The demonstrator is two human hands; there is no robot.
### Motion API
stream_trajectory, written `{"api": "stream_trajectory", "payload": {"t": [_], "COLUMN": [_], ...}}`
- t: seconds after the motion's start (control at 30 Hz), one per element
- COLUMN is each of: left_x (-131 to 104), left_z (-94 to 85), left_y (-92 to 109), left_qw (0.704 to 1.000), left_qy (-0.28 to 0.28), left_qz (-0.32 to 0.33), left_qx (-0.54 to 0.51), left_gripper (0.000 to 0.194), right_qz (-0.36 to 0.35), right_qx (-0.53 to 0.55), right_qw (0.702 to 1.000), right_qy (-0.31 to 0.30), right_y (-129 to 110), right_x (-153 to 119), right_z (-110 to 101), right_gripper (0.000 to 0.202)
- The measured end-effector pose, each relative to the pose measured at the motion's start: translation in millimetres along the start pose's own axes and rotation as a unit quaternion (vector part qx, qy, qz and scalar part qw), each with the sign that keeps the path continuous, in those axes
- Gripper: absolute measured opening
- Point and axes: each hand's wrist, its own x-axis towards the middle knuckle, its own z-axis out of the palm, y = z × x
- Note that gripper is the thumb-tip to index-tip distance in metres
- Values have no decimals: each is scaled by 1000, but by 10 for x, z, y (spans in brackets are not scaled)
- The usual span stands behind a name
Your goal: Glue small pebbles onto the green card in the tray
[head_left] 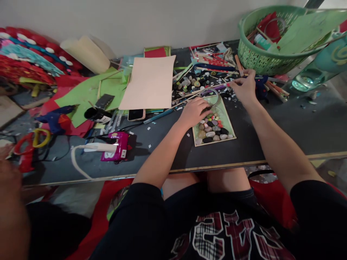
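My left hand (193, 112) lies on the upper left of a pale green panel (225, 112) with a thin light border, fingers stretched out. Smooth pebbles (210, 134) in white, black, brown and grey cover the panel's lower part, with small red and yellow-green ones higher up. Close to my left fingertips is a clear ring (216, 96), perhaps a tape roll. My right hand (246, 88) reaches over the clutter beyond the panel, thumb and fingers apart, near a purple stick (220, 87). Just right of it is a blue glue gun (261, 88), partly hidden.
A green basket (267, 57) and a bottle (309, 74) stand at the back right. Loose pebbles (187, 83) and paper scraps lie behind the panel. Left are a cream sheet (151, 83), a phone (136, 115), a purple power adapter (121, 142), scissors (27, 146) and another person's hand (11, 180).
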Motion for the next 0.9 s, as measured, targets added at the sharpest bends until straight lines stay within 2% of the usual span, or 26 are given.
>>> {"api": "stream_trajectory", "payload": {"t": [0.07,0.13,0.37,0.47,0.57,0.63,0.7,0.8,0.9], "left_x": [-1,-2,0,5,13,17,19,13,-1], "left_z": [0,4,27,10,-14,-21,-19,-4,15], "left_y": [4,2,-26,-13,12,26,35,37,14], "left_qw": [1000,1000,1000,1000,999,999,998,999,999], "left_qy": [-5,-11,0,-5,-18,-28,-34,-28,9], "left_qz": [-3,-2,2,7,13,9,-1,-10,-15], "left_qx": [1,0,-6,-11,-28,-40,-43,-40,-40], "left_gripper": [42,43,43,38,30,28,28,26,26], "right_qz": [75,117,83,94,104,68,-2,-102,-120], "right_qx": [-12,-20,-34,-45,-40,-22,-12,-53,-88], "right_qw": [997,992,995,994,993,996,999,993,986], "right_qy": [27,36,41,36,40,50,53,-19,-70], "right_y": [-41,-75,48,114,21,-149,-357,-576,-575], "right_x": [-17,-33,-51,-38,-58,-105,-170,-255,-272], "right_z": [4,2,8,21,-3,-61,-139,-230,-235], "right_gripper": [56,57,65,67,60,48,39,46,41]}}
